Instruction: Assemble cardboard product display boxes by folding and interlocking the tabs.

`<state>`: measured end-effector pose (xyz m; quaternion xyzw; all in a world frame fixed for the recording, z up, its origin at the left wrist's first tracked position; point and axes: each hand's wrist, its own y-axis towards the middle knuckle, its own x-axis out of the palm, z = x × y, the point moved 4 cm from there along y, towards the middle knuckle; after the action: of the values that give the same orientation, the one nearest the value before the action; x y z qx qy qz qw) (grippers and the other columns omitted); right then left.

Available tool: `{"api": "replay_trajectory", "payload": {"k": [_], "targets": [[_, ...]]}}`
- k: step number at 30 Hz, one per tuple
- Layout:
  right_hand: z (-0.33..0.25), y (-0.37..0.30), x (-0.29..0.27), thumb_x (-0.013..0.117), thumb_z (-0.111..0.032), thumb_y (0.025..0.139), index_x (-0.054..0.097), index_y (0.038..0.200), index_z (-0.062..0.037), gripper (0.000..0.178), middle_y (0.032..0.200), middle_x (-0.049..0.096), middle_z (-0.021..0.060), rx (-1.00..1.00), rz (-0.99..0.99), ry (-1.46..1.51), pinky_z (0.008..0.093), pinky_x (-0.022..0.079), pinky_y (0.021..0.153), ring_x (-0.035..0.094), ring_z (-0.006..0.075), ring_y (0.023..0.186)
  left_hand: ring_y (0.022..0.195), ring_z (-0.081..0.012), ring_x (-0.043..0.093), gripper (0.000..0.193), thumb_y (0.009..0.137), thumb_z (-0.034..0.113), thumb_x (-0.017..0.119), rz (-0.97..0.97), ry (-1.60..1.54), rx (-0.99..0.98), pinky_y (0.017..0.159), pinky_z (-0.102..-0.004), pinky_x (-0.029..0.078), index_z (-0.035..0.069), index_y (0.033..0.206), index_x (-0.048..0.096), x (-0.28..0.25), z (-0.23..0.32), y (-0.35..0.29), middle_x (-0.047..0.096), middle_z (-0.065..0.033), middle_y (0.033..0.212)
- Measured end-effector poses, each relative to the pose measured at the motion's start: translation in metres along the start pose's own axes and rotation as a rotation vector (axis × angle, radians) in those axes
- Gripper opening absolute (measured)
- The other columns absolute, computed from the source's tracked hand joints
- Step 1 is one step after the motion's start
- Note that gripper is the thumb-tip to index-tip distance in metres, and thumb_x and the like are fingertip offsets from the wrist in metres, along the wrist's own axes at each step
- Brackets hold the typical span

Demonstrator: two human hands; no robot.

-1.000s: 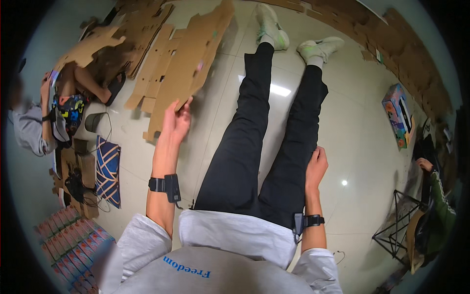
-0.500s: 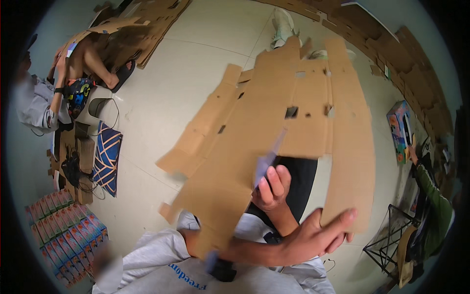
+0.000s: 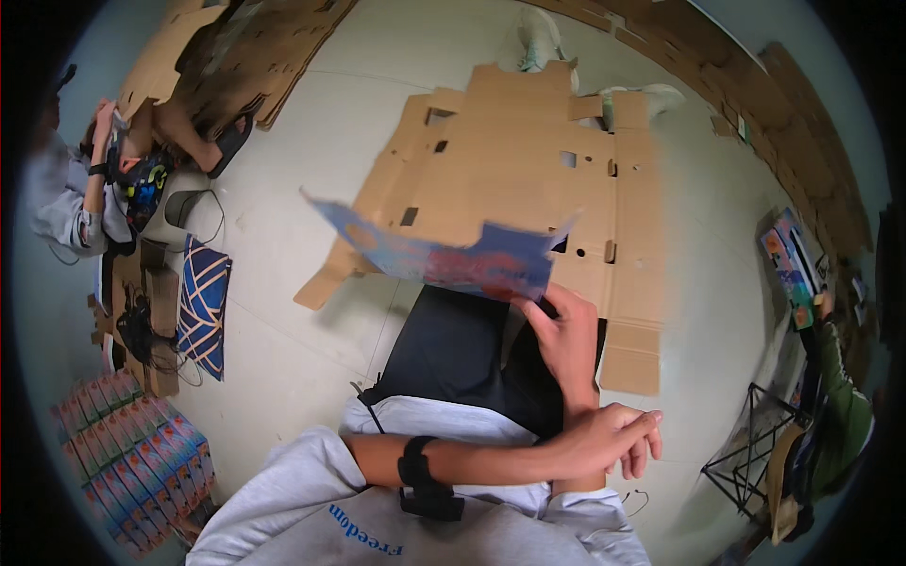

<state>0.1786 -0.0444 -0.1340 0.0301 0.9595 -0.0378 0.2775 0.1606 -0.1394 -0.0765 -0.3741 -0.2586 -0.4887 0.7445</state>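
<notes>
A large flattened cardboard box [image 3: 510,170], die-cut with slots and flaps, is spread out over my lap and the floor in front of me. Its near panel [image 3: 453,264] is folded up, showing a blue and red printed face. My right hand [image 3: 566,344] pinches the lower right corner of that panel between thumb and fingers. Crossed over my right forearm, my left arm wears a black strap. My left hand [image 3: 618,443] hangs to the right below the long side flap [image 3: 632,354], holding nothing, its fingers loosely bent and apart.
At left, a person [image 3: 75,198] handles another cardboard sheet [image 3: 170,57]. A blue patterned cushion [image 3: 203,307] and stacked printed boxes [image 3: 137,457] lie nearby. On the right, another person's green sleeve [image 3: 845,377] reaches to a colourful box [image 3: 791,259], near a black wire frame [image 3: 750,453].
The near panel has folded upward, turning its printed side into view. My left hand has come off the right flap. My right hand has moved right and away from me.
</notes>
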Motion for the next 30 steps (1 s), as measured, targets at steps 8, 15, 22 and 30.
{"api": "replay_trajectory", "payload": {"k": [8, 15, 22, 30], "targets": [[0.065, -0.021, -0.022, 0.08, -0.015, 0.093, 0.078, 0.108, 0.0016, 0.022, 0.087, 0.079, 0.0127, 0.267, 0.012, 0.169, 0.0309, 0.052, 0.07, 0.066, 0.0119, 0.074, 0.098, -0.0311, 0.069, 0.009, 0.093, 0.006, 0.07, 0.624, 1.319, 0.629, 0.088, -0.0415, 0.057, 0.002, 0.098, 0.077, -0.133, 0.072, -0.109, 0.072, -0.0121, 0.102], [0.049, -0.048, -0.045, 0.08, -0.012, 0.092, 0.079, 0.107, 0.0017, 0.02, 0.081, 0.075, 0.0078, 0.277, 0.066, 0.24, 0.0294, 0.049, 0.066, 0.059, 0.011, 0.071, 0.117, -0.0308, 0.062, 0.043, 0.09, -0.001, 0.071, 1.196, 1.448, 0.628, 0.102, -0.0399, 0.05, 0.0, 0.132, 0.061, -0.204, 0.093, -0.188, 0.063, -0.0145, 0.117], [0.048, -0.091, -0.062, 0.076, -0.005, 0.093, 0.072, 0.125, 0.0005, 0.032, 0.109, 0.076, 0.0088, 0.333, 0.084, 0.05, 0.0293, 0.053, 0.078, 0.068, 0.0176, 0.087, 0.151, -0.0328, 0.044, 0.081, 0.088, 0.012, 0.081, 0.752, 0.976, 0.249, 0.123, -0.0424, 0.037, 0.004, 0.159, 0.043, -0.214, 0.074, -0.145, 0.054, -0.018, 0.153], [0.148, -0.131, -0.172, 0.053, 0.014, 0.093, 0.061, 0.145, -0.01, 0.057, 0.144, 0.06, 0.0181, 0.231, 0.295, -0.483, 0.0433, 0.054, 0.102, 0.065, 0.0351, 0.124, 0.129, -0.0315, 0.056, 0.078, 0.077, 0.0, 0.087, 0.524, 1.174, 0.407, 0.113, -0.0411, 0.046, 0.009, 0.148, 0.057, -0.228, 0.063, -0.103, 0.062, -0.009, 0.145]]}}
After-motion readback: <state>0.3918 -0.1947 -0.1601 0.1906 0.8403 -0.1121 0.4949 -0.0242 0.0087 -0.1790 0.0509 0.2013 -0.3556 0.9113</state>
